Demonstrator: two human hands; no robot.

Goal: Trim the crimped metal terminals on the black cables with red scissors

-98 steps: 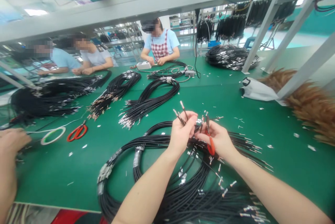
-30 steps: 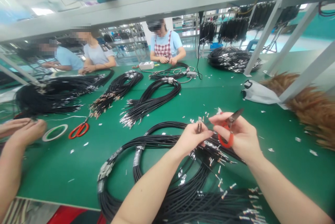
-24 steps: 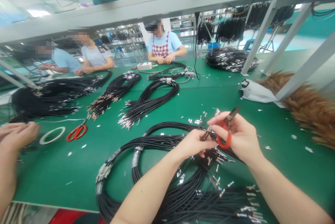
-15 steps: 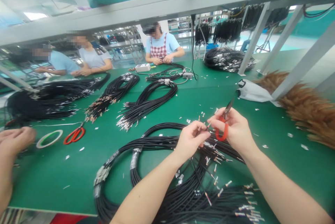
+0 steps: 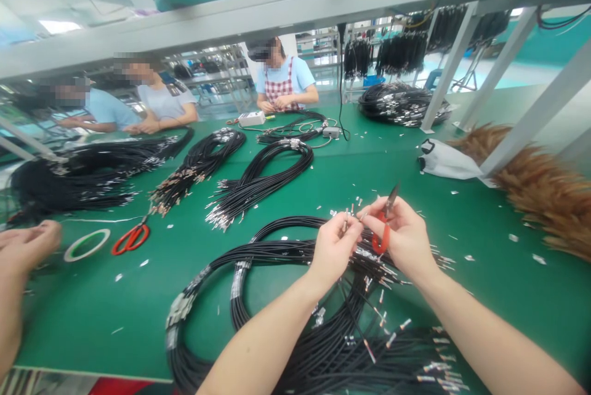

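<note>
My right hand point(image 5: 404, 235) is closed around orange-handled scissors point(image 5: 381, 236), whose dark blades point up and away. Its thumb and fingertip meet close to my left hand point(image 5: 335, 247). That left hand pinches the end of a thin black cable, with short light and reddish tips showing at its fingers. Beneath both hands lies a large coiled bundle of black cables point(image 5: 272, 247), wrapped with silvery bands. Loose cable ends with white and red tips point(image 5: 369, 349) spread out below my right forearm. The exact piece between my fingertips is too small to make out.
Orange scissors point(image 5: 132, 239) and a tape roll point(image 5: 87, 245) lie left, near a co-worker's hand point(image 5: 34, 250). Cable bundles point(image 5: 268, 173) lie ahead. A white pouch point(image 5: 447, 161) and brown feather-like bundle point(image 5: 545, 192) sit right, by metal posts. People work across the table.
My right hand and its scissors have moved left and slightly down, closer to my left hand. The left hand has shifted only a little.
</note>
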